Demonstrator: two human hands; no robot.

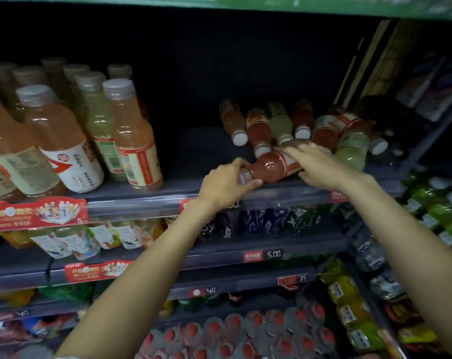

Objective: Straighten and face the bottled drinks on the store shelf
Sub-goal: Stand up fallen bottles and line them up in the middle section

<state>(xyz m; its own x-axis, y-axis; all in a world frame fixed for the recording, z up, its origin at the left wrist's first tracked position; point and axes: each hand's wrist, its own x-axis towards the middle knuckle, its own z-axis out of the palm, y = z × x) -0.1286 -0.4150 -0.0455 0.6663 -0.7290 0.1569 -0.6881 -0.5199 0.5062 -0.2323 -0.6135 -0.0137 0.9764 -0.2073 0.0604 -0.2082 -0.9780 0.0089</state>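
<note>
Red juice bottle (272, 167) lying on its side at the front edge of the shelf (147, 194), cap toward my left. My left hand (226, 186) grips the cap end, thumb and fingers curled round the neck. My right hand (314, 165) lies over the labelled body of the same bottle, fingers bent over it, thumb underneath. Just behind, a heap of toppled bottles (297, 125), red, pale orange and green, most with white caps pointing toward me. Well to the left on the same shelf, a group of upright bottles (72, 130) with grey caps, labels turned various ways. Red price tags (35, 212) run along the shelf edge.
</note>
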